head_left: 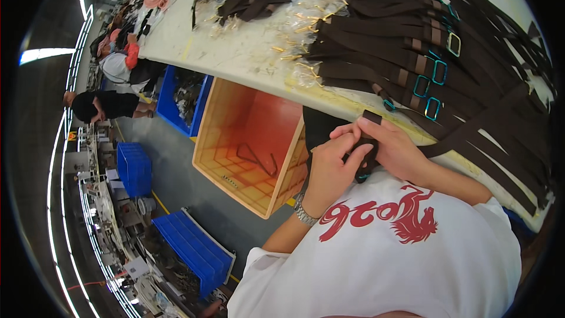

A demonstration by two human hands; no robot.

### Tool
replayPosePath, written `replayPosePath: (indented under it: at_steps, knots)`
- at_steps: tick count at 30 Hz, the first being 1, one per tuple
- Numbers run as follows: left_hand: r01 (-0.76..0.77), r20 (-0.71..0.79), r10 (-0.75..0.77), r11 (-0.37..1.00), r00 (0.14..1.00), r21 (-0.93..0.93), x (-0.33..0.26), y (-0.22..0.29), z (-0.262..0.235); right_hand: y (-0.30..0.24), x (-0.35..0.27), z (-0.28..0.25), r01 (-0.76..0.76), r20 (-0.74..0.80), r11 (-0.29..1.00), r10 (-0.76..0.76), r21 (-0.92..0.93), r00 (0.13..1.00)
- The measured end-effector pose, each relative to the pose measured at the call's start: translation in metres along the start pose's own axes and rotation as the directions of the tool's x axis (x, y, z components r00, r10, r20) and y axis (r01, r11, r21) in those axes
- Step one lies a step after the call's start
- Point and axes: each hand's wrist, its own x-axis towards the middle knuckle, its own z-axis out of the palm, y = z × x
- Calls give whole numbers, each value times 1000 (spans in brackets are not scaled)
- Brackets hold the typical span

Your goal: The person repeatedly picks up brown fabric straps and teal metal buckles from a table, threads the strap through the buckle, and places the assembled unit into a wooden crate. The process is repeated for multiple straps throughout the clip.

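Strap: dark brown woven strap (369, 141) is held close to the chest, just off the near edge of the pale table (235, 53), seemingly so its end can be worked with the fingertips.
Left hand: left hand (329, 168), a metal watch (304, 212) at its wrist, is closed around the strap from below, fingers curled narrowly against it.
Right hand: right hand (395, 148) is pinched shut on the strap's upper end, thumb and fingers pressed together over the folded tip.
Table stock: more dark brown straps with teal rectangular buckles (438, 72) are spread in rows across the table, apparently kept within reach; small clear bags of gold-coloured fittings (306, 29) lie beside them.
Below the table: an empty orange plastic crate (247, 147) is set at the table's edge, just beside the hands, with blue plastic crates (191, 247) on the floor.
Background: other people are seen bent over work farther along the table.
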Motion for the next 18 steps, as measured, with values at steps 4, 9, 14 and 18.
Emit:
replayPosePath:
  at_steps: [4, 9, 14, 18]
  knots:
    - [-336, -69, 391, 858, 918, 389, 9, -1, -4, 3, 4, -2, 22, 27, 986, -27, 166, 999]
    - [-440, 17, 513, 718, 858, 539, 24, 0, -14, 4, 4, -5, 52, -1, 982, -53, 182, 999]
    - [-545, 16, 642, 636, 766, 547, 33, -11, -8, -2, 2, 6, 51, -56, 985, -42, 163, 998]
    - [-483, 47, 553, 680, 832, 551, 34, -2, -7, 9, 1, -1, -14, -127, 982, 38, 188, 991]
